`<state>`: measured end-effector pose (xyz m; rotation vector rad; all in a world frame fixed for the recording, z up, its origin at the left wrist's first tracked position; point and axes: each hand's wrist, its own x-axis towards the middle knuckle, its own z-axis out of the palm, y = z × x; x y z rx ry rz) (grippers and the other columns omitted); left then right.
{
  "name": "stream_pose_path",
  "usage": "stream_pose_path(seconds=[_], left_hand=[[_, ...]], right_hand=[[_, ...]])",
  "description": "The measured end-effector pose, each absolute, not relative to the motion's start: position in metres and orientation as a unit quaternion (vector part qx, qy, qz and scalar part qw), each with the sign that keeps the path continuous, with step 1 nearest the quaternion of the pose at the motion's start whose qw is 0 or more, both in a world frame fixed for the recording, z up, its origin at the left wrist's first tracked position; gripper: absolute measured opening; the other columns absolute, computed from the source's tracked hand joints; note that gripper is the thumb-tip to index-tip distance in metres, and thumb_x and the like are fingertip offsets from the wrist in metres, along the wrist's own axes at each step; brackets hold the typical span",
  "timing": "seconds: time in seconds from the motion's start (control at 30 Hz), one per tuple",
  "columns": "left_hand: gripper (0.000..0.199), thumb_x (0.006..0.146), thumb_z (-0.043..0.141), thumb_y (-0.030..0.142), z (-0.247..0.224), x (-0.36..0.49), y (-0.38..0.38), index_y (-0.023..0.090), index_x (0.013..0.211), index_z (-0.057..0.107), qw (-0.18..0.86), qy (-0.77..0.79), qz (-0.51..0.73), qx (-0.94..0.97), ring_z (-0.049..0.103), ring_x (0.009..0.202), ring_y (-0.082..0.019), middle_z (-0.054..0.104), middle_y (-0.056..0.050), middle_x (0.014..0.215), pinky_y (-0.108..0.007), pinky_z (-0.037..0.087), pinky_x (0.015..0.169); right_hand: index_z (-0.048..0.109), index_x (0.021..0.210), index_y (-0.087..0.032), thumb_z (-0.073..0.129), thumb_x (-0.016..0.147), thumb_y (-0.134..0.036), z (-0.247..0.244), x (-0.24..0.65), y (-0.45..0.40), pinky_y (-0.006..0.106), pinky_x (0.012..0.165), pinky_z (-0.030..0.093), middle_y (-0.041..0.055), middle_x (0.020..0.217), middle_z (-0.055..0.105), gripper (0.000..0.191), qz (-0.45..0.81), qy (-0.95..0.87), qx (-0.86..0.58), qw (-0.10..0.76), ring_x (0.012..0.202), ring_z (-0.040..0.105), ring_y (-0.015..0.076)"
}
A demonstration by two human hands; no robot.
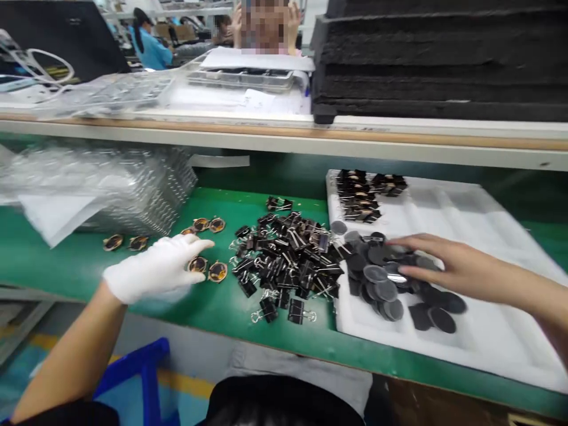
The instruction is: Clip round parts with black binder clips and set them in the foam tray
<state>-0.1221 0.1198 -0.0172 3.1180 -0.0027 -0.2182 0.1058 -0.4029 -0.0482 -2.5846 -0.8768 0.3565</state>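
Observation:
My left hand [157, 267], in a white glove, hovers over the green bench at the left with thumb and fingers apart, close beside several round watch-like parts [217, 271]. My bare right hand [426, 260] reaches over a heap of dark round discs [380, 283] on a white foam tray [497, 343]; its thumb and index finger are apart at the discs. Between my hands lies a pile of black binder clips [288, 254] with silver handles. At the tray's far left corner, rows of clips [358, 198] are fastened around copper-coloured parts.
Stacked clear plastic trays [115, 189] stand at the back left. A shelf edge [266, 137] crosses above the bench, carrying a black foam stack [439, 65] and a clear box [248, 78]. A blue chair frame [151, 378] is below. Other people sit beyond.

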Motion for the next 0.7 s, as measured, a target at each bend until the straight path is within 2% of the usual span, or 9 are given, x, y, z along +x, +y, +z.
stream_pose_path(seconds=[0.07, 0.13, 0.23, 0.3, 0.4, 0.5, 0.57, 0.6, 0.7], left_hand=[[0.065, 0.083, 0.072, 0.051, -0.031, -0.131, 0.114, 0.026, 0.143, 0.062, -0.057, -0.022, -0.082, 0.995, 0.058, 0.124, -0.041, 0.063, -0.019, 0.137, -0.053, 0.046, 0.099], [0.064, 0.081, 0.076, 0.053, -0.044, -0.132, 0.11, 0.028, 0.139, 0.064, -0.084, -0.042, -0.076, 0.993, 0.055, 0.127, -0.043, 0.06, -0.018, 0.138, -0.057, 0.04, 0.102], [0.045, 0.084, 0.077, 0.051, -0.06, -0.127, 0.11, 0.031, 0.123, 0.071, -0.067, -0.089, -0.071, 0.991, 0.059, 0.119, -0.036, 0.066, -0.012, 0.129, -0.056, 0.035, 0.104], [0.037, 0.086, 0.075, 0.05, -0.067, -0.122, 0.113, 0.03, 0.117, 0.072, -0.052, -0.116, -0.063, 0.99, 0.062, 0.113, -0.032, 0.07, -0.009, 0.12, -0.053, 0.036, 0.103], [0.032, 0.086, 0.072, 0.051, -0.073, -0.116, 0.119, 0.026, 0.105, 0.073, -0.046, -0.146, -0.04, 0.987, 0.066, 0.106, -0.031, 0.074, -0.007, 0.107, -0.053, 0.038, 0.101], [0.022, 0.083, 0.07, 0.046, -0.067, -0.109, 0.128, 0.026, 0.09, 0.073, -0.049, -0.171, 0.005, 0.984, 0.069, 0.093, -0.03, 0.075, -0.004, 0.092, -0.054, 0.041, 0.099], [0.021, 0.081, 0.068, 0.048, -0.053, -0.101, 0.132, 0.028, 0.086, 0.073, -0.038, -0.179, 0.059, 0.981, 0.07, 0.087, -0.029, 0.076, -0.003, 0.089, -0.054, 0.044, 0.095], [0.024, 0.079, 0.068, 0.052, -0.043, -0.096, 0.13, 0.029, 0.086, 0.072, -0.026, -0.182, 0.094, 0.979, 0.07, 0.086, -0.03, 0.076, -0.002, 0.089, -0.054, 0.047, 0.091], [0.035, 0.077, 0.066, 0.065, -0.008, -0.075, 0.106, 0.032, 0.087, 0.071, 0.016, -0.202, 0.15, 0.968, 0.07, 0.081, -0.03, 0.077, 0.001, 0.089, -0.049, 0.052, 0.078]], right_hand=[[0.077, 0.119, -0.04, 0.069, 0.078, -0.061, -0.063, 0.099, -0.405, 0.054, 0.101, 0.055, 0.0142, 0.129, 0.069, 0.046, 0.097, -0.339, -0.918, 0.184, 0.115, 0.067, 0.0372], [0.081, 0.11, -0.036, 0.064, 0.083, -0.059, -0.069, 0.096, -0.402, 0.054, 0.1, 0.055, 0.0169, 0.128, 0.067, 0.04, 0.075, -0.349, -0.92, 0.164, 0.112, 0.068, 0.037], [0.083, 0.104, -0.027, 0.057, 0.09, -0.055, -0.06, 0.088, -0.391, 0.053, 0.103, 0.054, 0.0187, 0.132, 0.063, 0.04, 0.084, -0.347, -0.923, 0.14, 0.112, 0.068, 0.0363], [0.081, 0.102, -0.023, 0.057, 0.091, -0.051, -0.048, 0.081, -0.384, 0.052, 0.105, 0.052, 0.019, 0.134, 0.061, 0.039, 0.086, -0.344, -0.922, 0.158, 0.117, 0.066, 0.0362], [0.076, 0.091, -0.023, 0.065, 0.088, -0.052, -0.034, 0.077, -0.379, 0.051, 0.105, 0.051, 0.0155, 0.13, 0.065, 0.032, 0.076, -0.342, -0.908, 0.23, 0.12, 0.064, 0.0352], [0.069, 0.09, -0.021, 0.068, 0.087, -0.049, -0.025, 0.075, -0.376, 0.046, 0.091, 0.057, 0.0113, 0.105, 0.073, 0.028, 0.072, -0.288, -0.893, 0.337, 0.095, 0.071, 0.0277], [0.067, 0.092, -0.02, 0.07, 0.086, -0.046, -0.018, 0.067, -0.365, 0.04, 0.08, 0.059, 0.0076, 0.088, 0.073, 0.027, 0.045, -0.242, -0.867, 0.433, 0.08, 0.07, 0.0226], [0.067, 0.094, -0.019, 0.072, 0.085, -0.044, -0.014, 0.061, -0.356, 0.038, 0.078, 0.059, 0.0064, 0.085, 0.073, 0.027, 0.019, -0.229, -0.846, 0.48, 0.078, 0.07, 0.0211], [0.071, 0.101, -0.019, 0.075, 0.085, -0.036, 0.001, 0.035, -0.312, 0.034, 0.081, 0.059, 0.0054, 0.092, 0.073, 0.023, -0.007, -0.257, -0.771, 0.582, 0.084, 0.07, 0.0175]])
